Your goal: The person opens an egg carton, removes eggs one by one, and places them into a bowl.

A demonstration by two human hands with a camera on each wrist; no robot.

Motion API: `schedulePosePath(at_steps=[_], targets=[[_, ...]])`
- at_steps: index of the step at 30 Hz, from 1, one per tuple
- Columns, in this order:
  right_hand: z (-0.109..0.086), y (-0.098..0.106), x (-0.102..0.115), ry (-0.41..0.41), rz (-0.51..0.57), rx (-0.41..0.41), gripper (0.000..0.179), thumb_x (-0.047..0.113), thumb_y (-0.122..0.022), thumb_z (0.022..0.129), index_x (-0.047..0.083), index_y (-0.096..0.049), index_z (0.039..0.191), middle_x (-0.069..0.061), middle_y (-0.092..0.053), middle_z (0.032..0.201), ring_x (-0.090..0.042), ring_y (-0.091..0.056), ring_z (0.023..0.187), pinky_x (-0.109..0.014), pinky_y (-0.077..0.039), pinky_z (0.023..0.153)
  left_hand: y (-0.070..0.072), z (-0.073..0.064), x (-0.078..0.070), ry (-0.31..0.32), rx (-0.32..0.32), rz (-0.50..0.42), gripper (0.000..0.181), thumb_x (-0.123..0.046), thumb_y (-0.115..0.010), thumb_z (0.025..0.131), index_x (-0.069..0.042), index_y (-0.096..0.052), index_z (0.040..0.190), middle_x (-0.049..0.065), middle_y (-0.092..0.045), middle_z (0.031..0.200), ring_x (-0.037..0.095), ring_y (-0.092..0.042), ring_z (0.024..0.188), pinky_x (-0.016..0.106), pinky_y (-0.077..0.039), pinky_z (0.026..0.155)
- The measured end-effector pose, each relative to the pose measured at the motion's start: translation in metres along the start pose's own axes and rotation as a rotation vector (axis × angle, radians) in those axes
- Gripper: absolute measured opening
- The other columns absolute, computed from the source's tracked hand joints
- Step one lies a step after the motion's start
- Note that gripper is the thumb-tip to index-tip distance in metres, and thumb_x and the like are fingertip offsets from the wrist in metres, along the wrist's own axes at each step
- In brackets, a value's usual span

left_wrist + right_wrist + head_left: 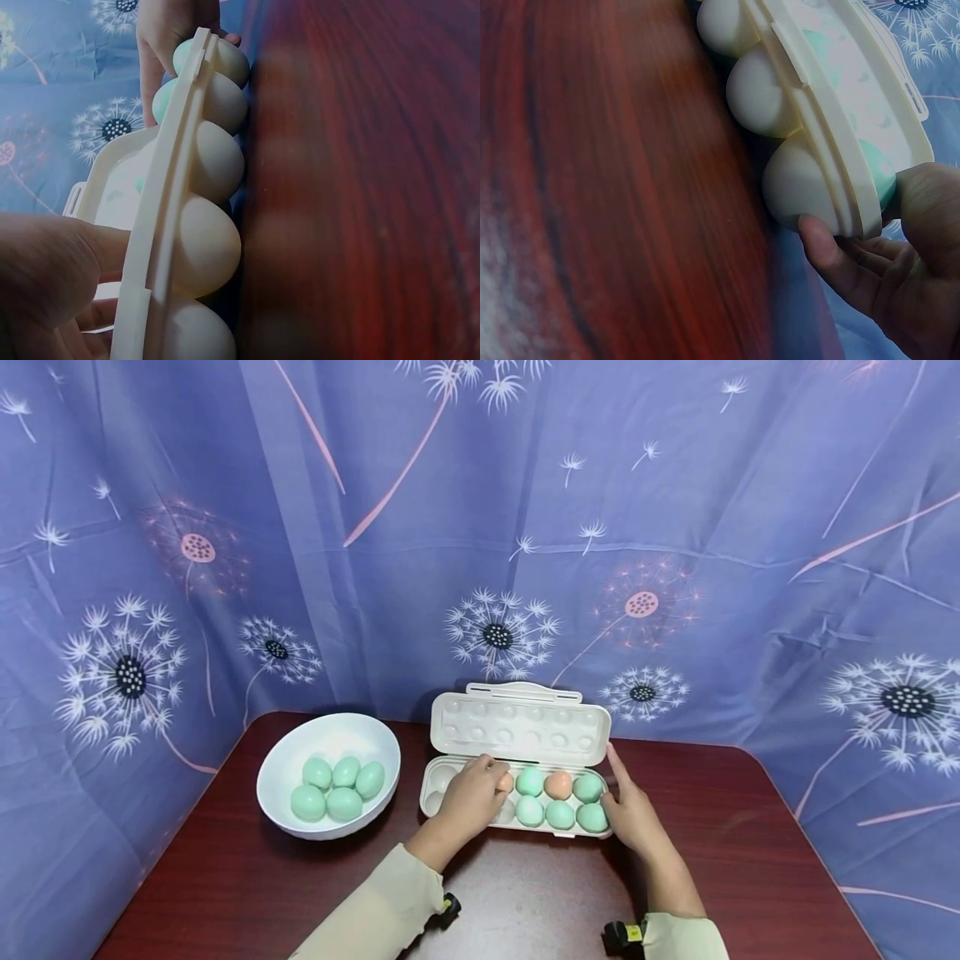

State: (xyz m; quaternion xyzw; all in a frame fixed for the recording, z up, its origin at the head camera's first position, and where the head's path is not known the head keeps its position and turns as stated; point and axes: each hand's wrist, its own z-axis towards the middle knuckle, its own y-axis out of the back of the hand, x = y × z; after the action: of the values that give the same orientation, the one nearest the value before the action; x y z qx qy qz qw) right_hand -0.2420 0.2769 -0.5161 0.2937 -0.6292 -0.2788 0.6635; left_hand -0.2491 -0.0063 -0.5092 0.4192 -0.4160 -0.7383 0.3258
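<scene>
A cream plastic egg carton (566,835) lies with its lid (521,727) raised at the back. Several mint-green eggs (559,815) and an orange egg (558,785) fill its right part. My left hand (468,797) reaches over the left part, fingers bent around another orange egg (505,782) at a back-row cup. That hand hides some of the left cups. At the carton's right end, my right hand (637,814) grips the edge, one finger stretched up beside the lid. In the right wrist view, a fingertip (817,232) presses the rounded end cup (799,187).
A white bowl (270,785) left of the carton contains several mint-green eggs (345,803). Both stand on a dark red wooden table (247,893). A blue curtain (375,610) with dandelion prints hangs close behind the table's back edge and around its sides.
</scene>
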Motion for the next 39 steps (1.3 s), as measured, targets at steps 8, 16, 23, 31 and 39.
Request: schedulePosePath(at_steps=[8, 16, 23, 31, 39], targets=[[0.000, 0.000, 0.000, -0.001, 0.000, 0.003, 0.084, 0.004, -0.049, 0.097, 0.031, -0.005, 0.164, -0.024, -0.062, 0.132, -0.029, -0.063, 0.099, -0.040, -0.049, 0.082, -0.002, 0.001, 0.002, -0.004, 0.013, -0.002, 0.033, -0.017, -0.075, 0.089, -0.015, -0.070, 0.121, 0.004, -0.066, 0.118, 0.021, -0.063, 0.110, 0.035, -0.056, 0.086], [-0.001, 0.000, 0.000, -0.006, 0.004, 0.008, 0.084, 0.004, -0.049, 0.098, 0.031, -0.005, 0.164, -0.023, -0.062, 0.132, -0.030, -0.063, 0.102, -0.043, -0.049, 0.086, 0.001, -0.001, 0.000, 0.007, 0.008, -0.013, 0.031, -0.017, -0.075, 0.089, -0.014, -0.071, 0.120, 0.005, -0.066, 0.115, 0.022, -0.065, 0.107, 0.036, -0.057, 0.082], [-0.001, -0.001, -0.001, 0.005, 0.005, 0.000, 0.083, 0.005, -0.049, 0.098, 0.030, -0.006, 0.164, -0.025, -0.063, 0.131, -0.032, -0.064, 0.104, -0.042, -0.050, 0.086, 0.006, -0.002, -0.002, 0.003, -0.031, -0.037, 0.030, -0.018, -0.075, 0.089, -0.014, -0.071, 0.118, 0.005, -0.067, 0.110, 0.023, -0.066, 0.101, 0.036, -0.057, 0.079], [-0.001, 0.000, 0.000, 0.000, 0.008, 0.005, 0.084, 0.005, -0.049, 0.098, 0.032, -0.005, 0.164, -0.024, -0.063, 0.132, -0.031, -0.064, 0.103, -0.042, -0.050, 0.085, 0.010, -0.001, -0.002, 0.001, -0.052, -0.036, 0.034, -0.019, -0.076, 0.088, -0.014, -0.070, 0.121, 0.004, -0.067, 0.110, 0.021, -0.068, 0.097, 0.036, -0.057, 0.079], [-0.001, 0.000, 0.000, 0.006, 0.007, -0.002, 0.085, 0.005, -0.050, 0.097, 0.032, -0.005, 0.164, -0.024, -0.063, 0.130, -0.028, -0.064, 0.097, -0.037, -0.049, 0.082, 0.021, -0.004, -0.004, 0.014, -0.071, -0.043, 0.037, -0.020, -0.077, 0.088, -0.015, -0.069, 0.123, 0.004, -0.065, 0.113, 0.021, -0.069, 0.089, 0.036, -0.057, 0.075]])
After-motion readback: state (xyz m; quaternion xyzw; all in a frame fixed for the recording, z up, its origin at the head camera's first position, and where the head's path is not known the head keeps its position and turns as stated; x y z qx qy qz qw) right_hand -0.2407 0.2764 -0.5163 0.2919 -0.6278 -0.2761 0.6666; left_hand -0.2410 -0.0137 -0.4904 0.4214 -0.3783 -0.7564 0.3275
